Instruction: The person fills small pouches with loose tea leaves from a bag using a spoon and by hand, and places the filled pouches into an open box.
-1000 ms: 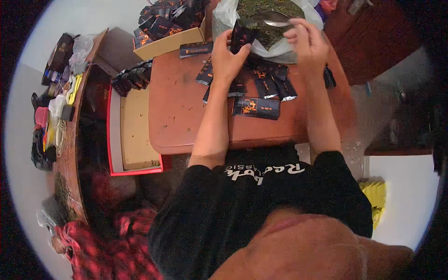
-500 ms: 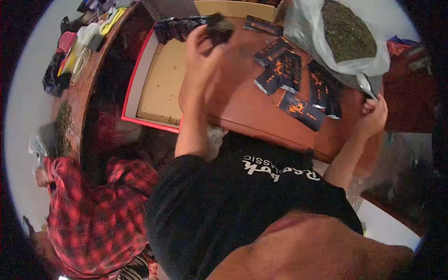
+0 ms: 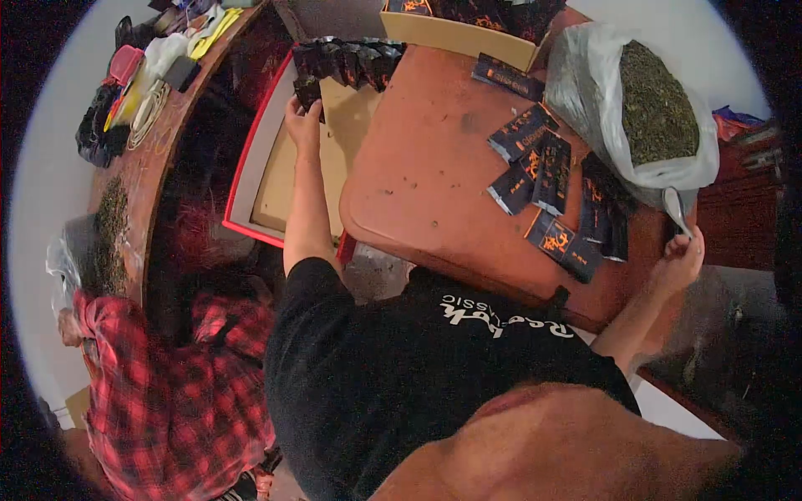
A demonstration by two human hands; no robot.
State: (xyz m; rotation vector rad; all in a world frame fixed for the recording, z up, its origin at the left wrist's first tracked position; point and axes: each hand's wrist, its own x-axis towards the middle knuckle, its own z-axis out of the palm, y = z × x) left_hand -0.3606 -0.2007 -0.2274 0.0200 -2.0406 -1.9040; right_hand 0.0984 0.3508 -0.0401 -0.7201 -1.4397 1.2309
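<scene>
My left hand (image 3: pixel 302 125) is over the far left part of a shallow red-edged box (image 3: pixel 288 184), its fingers closed on a small black pouch (image 3: pixel 308 89). A row of similar dark pouches (image 3: pixel 355 64) stands upright along the box's far end, just beyond the held one. At the table's right side my right hand (image 3: pixel 681 257) grips the handle of a metal spoon (image 3: pixel 675 204). The spoon's bowl is close to a clear plastic bag (image 3: pixel 585 83) of dried green-brown leaves (image 3: pixel 656 108).
Several flat black sachets with orange print (image 3: pixel 553 174) lie on the reddish-brown table (image 3: pixel 409 167). A cardboard box (image 3: pixel 459 37) of more sachets stands at the back. On the left, a person in a red plaid shirt (image 3: pixel 180 392) is beside another table (image 3: pixel 163 150) with bags and loose leaves.
My left hand has swung left and down from above the table's back edge to the box, carrying the pouch. My right hand still holds the spoon near the bag. The view has shifted slightly.
</scene>
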